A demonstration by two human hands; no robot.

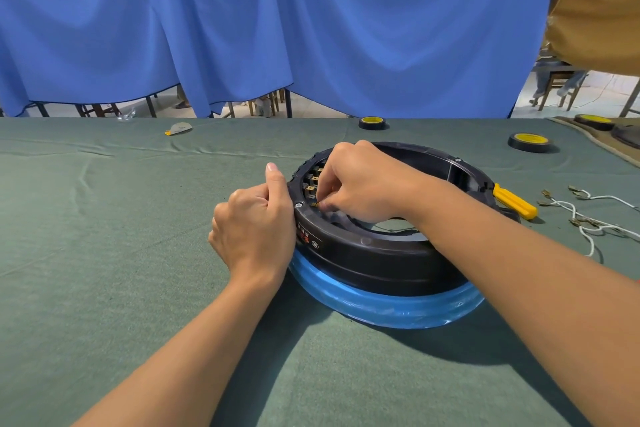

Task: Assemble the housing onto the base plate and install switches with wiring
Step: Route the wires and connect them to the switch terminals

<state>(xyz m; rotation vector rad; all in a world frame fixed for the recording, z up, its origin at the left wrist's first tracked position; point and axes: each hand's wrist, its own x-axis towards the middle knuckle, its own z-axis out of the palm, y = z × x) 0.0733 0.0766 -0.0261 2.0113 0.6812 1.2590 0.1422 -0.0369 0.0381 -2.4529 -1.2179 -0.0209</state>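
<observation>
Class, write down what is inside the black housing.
Inside the housing, rows of brass terminals line its left wall. The right hand reaches in, pinching a small brass connector. The hand covers the lower terminals and any wire behind it.

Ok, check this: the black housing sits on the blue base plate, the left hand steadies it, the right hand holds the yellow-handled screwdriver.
Wrong on the screwdriver. In the head view the yellow-handled screwdriver lies on the table right of the black housing, untouched; the right hand pinches a small brass terminal inside the housing. The blue base plate and left hand are as stated.
</observation>
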